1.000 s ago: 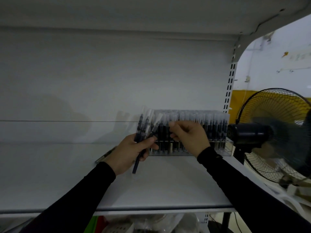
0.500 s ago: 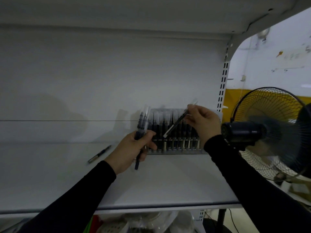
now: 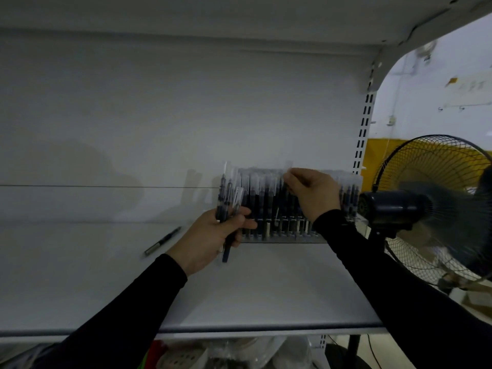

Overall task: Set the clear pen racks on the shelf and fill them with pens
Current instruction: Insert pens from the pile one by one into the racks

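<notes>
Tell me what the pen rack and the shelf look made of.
Pen rack: probably clear plastic, since the pens show through its walls. Shelf: likely painted metal, judging by its smooth matte white surface and thin front edge.

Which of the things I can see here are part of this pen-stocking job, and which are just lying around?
Part of the job:
- clear pen rack, on the shelf
- bunch of pens, held in the left hand
- single pen, pinched by the right hand over the rack
- loose pen, lying on the shelf

Just lying about:
- electric fan, beside the shelf
- packaged goods, below it
</notes>
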### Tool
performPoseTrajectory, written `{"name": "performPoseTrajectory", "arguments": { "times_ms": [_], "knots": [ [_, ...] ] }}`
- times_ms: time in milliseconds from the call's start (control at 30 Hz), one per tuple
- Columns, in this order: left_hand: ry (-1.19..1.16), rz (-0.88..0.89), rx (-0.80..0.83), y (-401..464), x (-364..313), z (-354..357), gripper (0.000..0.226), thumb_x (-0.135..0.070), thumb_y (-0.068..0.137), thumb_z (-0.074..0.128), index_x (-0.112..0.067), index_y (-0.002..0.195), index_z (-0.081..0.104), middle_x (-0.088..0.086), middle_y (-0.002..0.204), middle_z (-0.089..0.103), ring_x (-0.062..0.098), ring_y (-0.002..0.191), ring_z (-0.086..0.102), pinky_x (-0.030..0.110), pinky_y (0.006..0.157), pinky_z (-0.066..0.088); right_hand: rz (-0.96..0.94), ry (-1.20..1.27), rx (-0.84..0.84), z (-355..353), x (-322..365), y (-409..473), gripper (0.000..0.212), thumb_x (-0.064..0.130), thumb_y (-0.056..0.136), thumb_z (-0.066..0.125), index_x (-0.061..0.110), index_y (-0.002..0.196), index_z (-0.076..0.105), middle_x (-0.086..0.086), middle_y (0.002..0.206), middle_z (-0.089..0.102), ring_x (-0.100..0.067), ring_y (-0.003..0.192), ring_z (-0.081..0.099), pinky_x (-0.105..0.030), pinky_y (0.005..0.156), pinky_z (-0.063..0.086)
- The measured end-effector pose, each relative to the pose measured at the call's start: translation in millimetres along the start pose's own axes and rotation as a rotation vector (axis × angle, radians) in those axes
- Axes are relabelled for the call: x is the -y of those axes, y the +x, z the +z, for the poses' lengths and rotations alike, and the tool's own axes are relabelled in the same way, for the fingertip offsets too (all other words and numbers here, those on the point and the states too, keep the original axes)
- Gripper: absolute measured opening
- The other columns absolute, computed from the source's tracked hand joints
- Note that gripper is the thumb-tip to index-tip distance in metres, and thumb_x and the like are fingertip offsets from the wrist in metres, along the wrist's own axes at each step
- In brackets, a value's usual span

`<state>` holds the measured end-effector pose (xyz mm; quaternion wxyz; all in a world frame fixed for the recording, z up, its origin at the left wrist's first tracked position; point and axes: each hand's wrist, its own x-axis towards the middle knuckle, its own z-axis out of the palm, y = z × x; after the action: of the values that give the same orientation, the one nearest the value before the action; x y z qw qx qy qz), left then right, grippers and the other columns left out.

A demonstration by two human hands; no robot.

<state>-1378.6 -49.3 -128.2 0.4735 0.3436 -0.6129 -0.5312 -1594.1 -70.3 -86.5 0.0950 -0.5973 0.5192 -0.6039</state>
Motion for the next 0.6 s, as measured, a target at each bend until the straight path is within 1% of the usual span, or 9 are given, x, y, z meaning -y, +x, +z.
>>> {"name": "performPoseTrajectory", "arguments": {
  "times_ms": [167, 300, 367, 500, 600],
  "knots": [
    [0.012, 0.009, 0.020, -0.8, -1.9, 1.0, 0.014, -0.012, 0.099, 0.050, -0.006, 0.106, 0.060, 0.008, 0.099, 0.075, 0.011, 0.058, 0.054, 0.024, 0.057, 0.048, -0.014, -0.062, 0.081, 8.1, -3.5, -9.5, 0.026, 0.028, 0.090, 0.066, 0.009, 0.106, 0.073, -0.005, 0.095, 0.073, -0.016, 0.086, 0.068, -0.034, 0.091, 0.055],
    [0.028, 0.016, 0.045, -2.8, -4.4, 3.3, 0.011, -0.014, 0.100, 0.050, -0.007, 0.098, 0.057, 0.009, 0.101, 0.075, 0.010, 0.056, 0.053, 0.022, 0.056, 0.047, 0.006, -0.076, 0.090, 5.8, -3.4, -8.7, 0.024, 0.028, 0.090, 0.065, 0.008, 0.100, 0.073, -0.002, 0.080, 0.070, -0.018, 0.077, 0.068, -0.034, 0.085, 0.057],
    [0.035, 0.019, 0.048, -3.5, -5.1, 4.2, 0.011, -0.015, 0.099, 0.051, -0.007, 0.095, 0.057, 0.009, 0.102, 0.075, 0.010, 0.057, 0.052, 0.022, 0.057, 0.047, 0.033, -0.068, 0.106, 5.9, -6.1, -10.1, 0.022, 0.027, 0.090, 0.065, 0.008, 0.098, 0.073, -0.001, 0.076, 0.069, -0.018, 0.073, 0.068, -0.035, 0.083, 0.057],
    [0.014, 0.011, 0.023, -6.9, -6.1, 6.3, 0.011, -0.014, 0.097, 0.054, -0.007, 0.097, 0.062, 0.007, 0.092, 0.076, 0.012, 0.061, 0.056, 0.022, 0.059, 0.050, 0.025, -0.141, 0.146, 5.8, -10.7, -13.6, 0.023, 0.030, 0.092, 0.063, 0.010, 0.095, 0.074, -0.004, 0.076, 0.071, -0.018, 0.074, 0.069, -0.034, 0.082, 0.057],
    [-0.003, -0.010, 0.015, -10.3, -7.7, 8.3, 0.014, -0.014, 0.097, 0.054, -0.006, 0.102, 0.065, 0.006, 0.087, 0.075, 0.014, 0.062, 0.061, 0.023, 0.058, 0.052, -0.001, -0.220, 0.145, 1.8, -11.0, -17.3, 0.024, 0.034, 0.091, 0.062, 0.014, 0.092, 0.074, 0.000, 0.077, 0.071, -0.014, 0.075, 0.067, -0.029, 0.081, 0.055]
  ]
}}
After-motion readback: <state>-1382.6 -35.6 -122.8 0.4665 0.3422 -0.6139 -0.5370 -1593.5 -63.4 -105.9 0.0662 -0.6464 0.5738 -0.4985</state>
